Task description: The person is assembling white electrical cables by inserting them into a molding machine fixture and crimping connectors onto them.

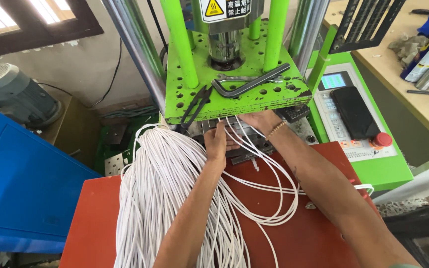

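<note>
Head view: white cables [175,188] under both hands.

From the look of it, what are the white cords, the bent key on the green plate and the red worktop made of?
White cords: likely plastic-sheathed cable, smooth, matte, bending in soft loops. Bent key: dark steel by its look, a dull grey hex bar. Green plate: painted metal, chipped dark at its edge. Red worktop: flat, matte; painted board or metal, unclear which.

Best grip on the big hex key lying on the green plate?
Take the hex key by its long arm near mid-length, coming from above. It lies flat on the green plate, bend toward the left, long arm running up to the right. The green columns crowd the far end.
</note>
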